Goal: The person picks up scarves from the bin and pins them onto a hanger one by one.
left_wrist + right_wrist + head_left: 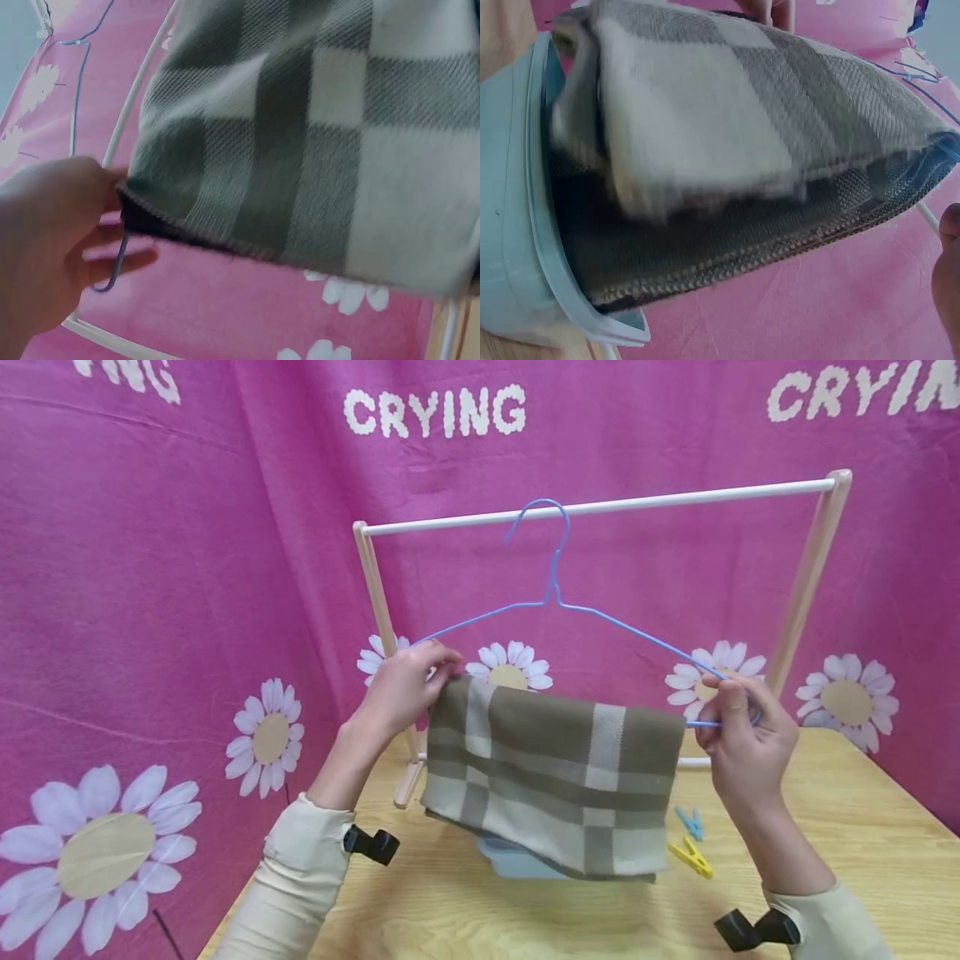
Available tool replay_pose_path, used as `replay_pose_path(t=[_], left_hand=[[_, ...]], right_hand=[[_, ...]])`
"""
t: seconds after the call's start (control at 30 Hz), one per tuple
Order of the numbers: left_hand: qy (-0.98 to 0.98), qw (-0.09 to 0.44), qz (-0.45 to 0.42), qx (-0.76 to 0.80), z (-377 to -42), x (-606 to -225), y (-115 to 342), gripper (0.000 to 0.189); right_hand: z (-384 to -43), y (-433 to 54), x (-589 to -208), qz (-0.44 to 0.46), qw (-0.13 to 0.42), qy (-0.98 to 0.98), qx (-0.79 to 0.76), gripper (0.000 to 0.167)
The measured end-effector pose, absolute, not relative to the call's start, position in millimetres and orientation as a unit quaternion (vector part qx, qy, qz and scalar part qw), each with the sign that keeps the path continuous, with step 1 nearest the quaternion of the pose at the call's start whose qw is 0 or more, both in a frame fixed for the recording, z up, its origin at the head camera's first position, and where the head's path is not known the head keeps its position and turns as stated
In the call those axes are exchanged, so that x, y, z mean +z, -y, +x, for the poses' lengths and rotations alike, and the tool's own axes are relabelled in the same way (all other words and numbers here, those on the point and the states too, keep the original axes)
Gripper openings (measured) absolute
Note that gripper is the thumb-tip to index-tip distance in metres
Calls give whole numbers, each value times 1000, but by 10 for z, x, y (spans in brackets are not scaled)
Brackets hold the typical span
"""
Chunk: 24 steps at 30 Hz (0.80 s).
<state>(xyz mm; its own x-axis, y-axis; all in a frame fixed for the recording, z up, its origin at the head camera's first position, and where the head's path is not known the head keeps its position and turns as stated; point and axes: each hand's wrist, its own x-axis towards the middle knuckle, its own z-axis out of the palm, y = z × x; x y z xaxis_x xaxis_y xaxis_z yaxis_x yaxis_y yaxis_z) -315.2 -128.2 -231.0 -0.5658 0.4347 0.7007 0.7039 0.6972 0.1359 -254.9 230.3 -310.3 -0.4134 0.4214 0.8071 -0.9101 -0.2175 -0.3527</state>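
A blue wire hanger hangs by its hook from the white rail. Over its lower bar drapes a brown and cream plaid scarf, folded so that two layers hang down. My left hand pinches the scarf's upper left corner; in the left wrist view the thumb lies at the cloth edge, with fingers behind beside the hanger's bent end. At the other side, my right hand grips the hanger's right corner, where a short length of bare bar shows beside the scarf. The scarf hides most of the lower bar.
A wooden stand carries the white rail. Behind and below the scarf is a pale blue tub, largely covered in the head view. On the wooden table lie a yellow clothespin and a blue clothespin. A pink curtain stands behind.
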Motion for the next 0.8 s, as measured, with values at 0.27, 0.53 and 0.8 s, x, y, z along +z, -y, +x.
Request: replay_pose_path(t=[0.27,0.53,0.8], left_hand=[[817,291,-464,-180,-3201,-2421,1410,23],[782,351,-473,-204,-3298,-2409,1365,10],[703,473,-485,-216,-3365,-2581,1391,24]], right_hand=[[-2558,-2398,-3089,273,472,410,731,17],[-2578,-2369,-3050,293,472,397,731,16],[-2610,-2414,-3037,269,486,385,737,18]])
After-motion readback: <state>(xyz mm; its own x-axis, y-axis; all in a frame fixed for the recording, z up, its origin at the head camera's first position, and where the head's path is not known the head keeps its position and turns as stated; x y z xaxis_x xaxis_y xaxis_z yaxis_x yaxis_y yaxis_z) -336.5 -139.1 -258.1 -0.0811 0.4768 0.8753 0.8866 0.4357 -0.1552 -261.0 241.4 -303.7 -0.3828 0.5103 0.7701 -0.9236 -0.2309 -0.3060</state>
